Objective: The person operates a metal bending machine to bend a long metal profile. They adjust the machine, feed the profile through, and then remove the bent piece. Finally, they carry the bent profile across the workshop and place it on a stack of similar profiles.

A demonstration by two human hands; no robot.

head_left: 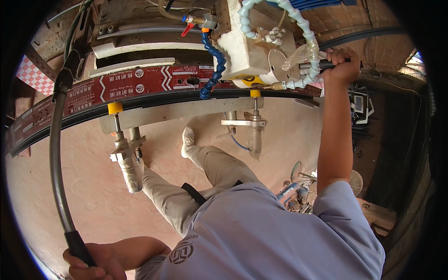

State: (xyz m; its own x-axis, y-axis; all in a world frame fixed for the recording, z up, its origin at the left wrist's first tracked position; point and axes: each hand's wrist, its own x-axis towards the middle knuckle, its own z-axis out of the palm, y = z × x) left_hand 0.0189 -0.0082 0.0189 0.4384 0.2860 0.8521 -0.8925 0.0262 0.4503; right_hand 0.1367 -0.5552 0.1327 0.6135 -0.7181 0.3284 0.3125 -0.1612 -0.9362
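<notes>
At the lower left my left hand [100, 261] is closed round the black grip [79, 247] of a long bent metal lever [56, 158], which rises to the machine. My right hand [344, 65], arm stretched out at the upper right, wraps round a black handle [326, 64] beside the white machine head [235, 56]. Across the machine lies a long profile [126, 86] covered in red printed film, with a dark front edge. Two clamp cylinders with yellow tips, a left one [122, 149] and a right one [255, 123], stand against its near side.
A blue segmented coolant hose [215, 60] hangs over the profile, and a pale one [305, 32] loops near my right hand. A red-handled valve [188, 29] sits above. On the floor at right are a wire fan guard [351, 182] and a stack of frame pieces [361, 105].
</notes>
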